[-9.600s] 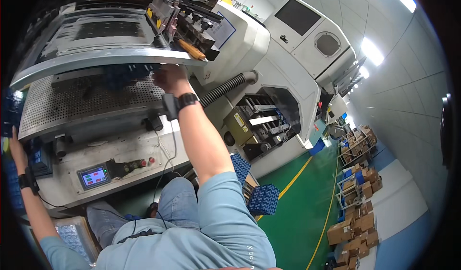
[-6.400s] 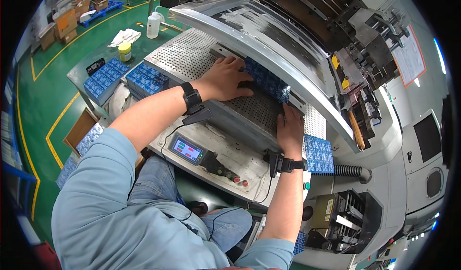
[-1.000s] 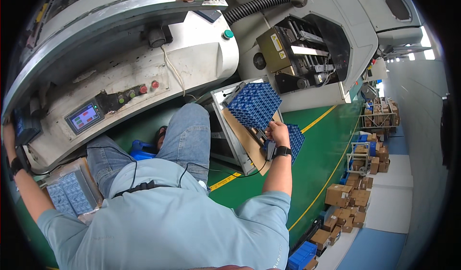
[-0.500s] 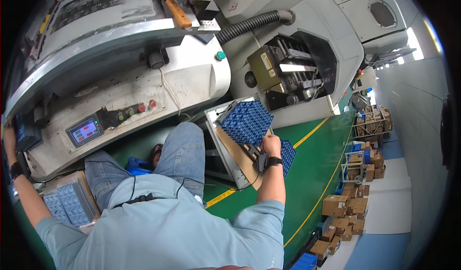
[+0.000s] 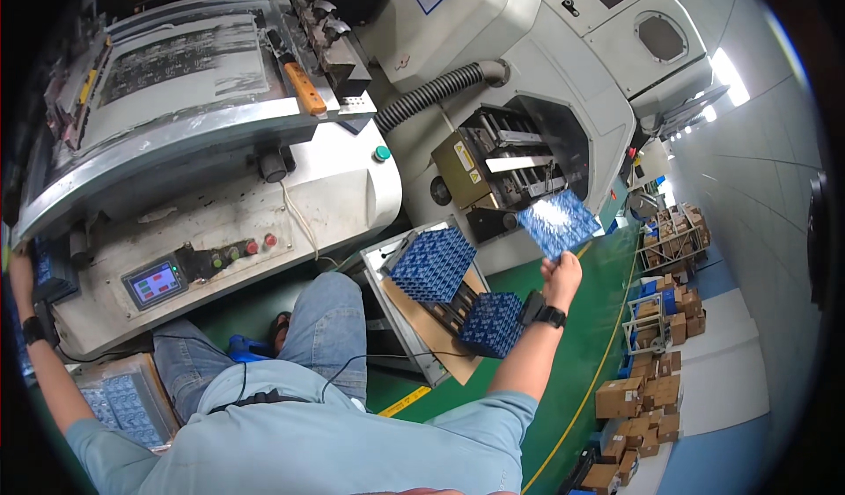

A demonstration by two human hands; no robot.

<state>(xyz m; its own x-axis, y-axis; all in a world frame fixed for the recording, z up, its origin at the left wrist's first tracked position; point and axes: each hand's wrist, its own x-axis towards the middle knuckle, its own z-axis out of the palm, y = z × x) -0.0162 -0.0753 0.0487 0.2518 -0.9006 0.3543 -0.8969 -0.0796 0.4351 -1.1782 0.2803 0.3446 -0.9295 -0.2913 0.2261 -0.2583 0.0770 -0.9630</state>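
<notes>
My right hand is raised over the green floor, its fingers closed on the near corner of a blue circuit board panel. The sheet is thin and tilted, with bright glare on its face. Two stacks of blue panels, a larger one and a smaller one, stand on a metal-framed stand left of this hand. At the far left, my left hand reaches to the machine's corner, beside dark blue panels. Its fingers are mostly hidden there.
A printing machine with a touch screen and a frame fills the left and front. An orange-handled spatula lies on it. Ahead right stands another machine with open rollers. Wrapped blue panels lie beside my left leg.
My right hand has moved right and away from the stand, and now holds a blue panel up. The view has shifted slightly. My left hand stays at the machine's corner.
</notes>
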